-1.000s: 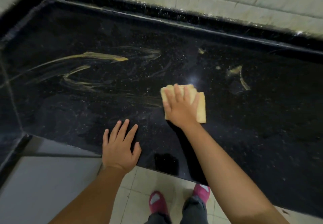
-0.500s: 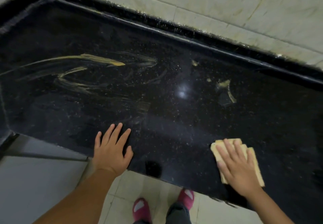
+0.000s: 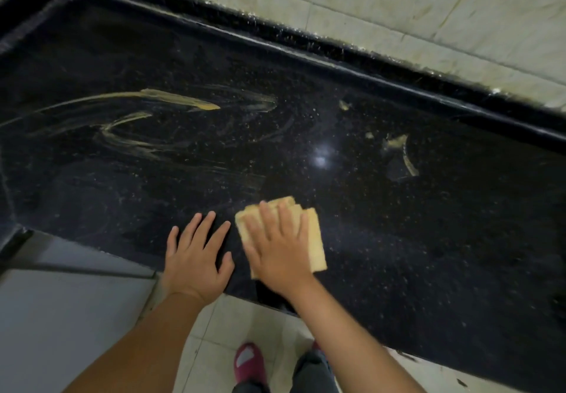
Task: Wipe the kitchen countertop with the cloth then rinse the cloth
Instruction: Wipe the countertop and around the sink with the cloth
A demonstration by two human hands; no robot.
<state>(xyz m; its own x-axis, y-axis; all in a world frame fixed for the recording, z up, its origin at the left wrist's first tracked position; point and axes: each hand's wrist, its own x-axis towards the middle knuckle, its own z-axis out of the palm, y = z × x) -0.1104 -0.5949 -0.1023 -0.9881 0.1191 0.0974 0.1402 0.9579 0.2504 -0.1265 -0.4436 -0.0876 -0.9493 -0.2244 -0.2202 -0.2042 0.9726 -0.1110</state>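
Two bare hands lie flat near the front edge of the black speckled countertop (image 3: 398,254). The right hand (image 3: 277,251) presses its spread palm on a folded yellow cloth (image 3: 315,239), holding it down rather than gripping it. Just beside it, the left hand (image 3: 196,258) rests open, holding nothing. Yellowish smears (image 3: 180,103) streak the counter's far left.

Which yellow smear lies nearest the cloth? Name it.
The faint smear just beyond the cloth, under the right hand. The long streak and the right blob lie farther off.
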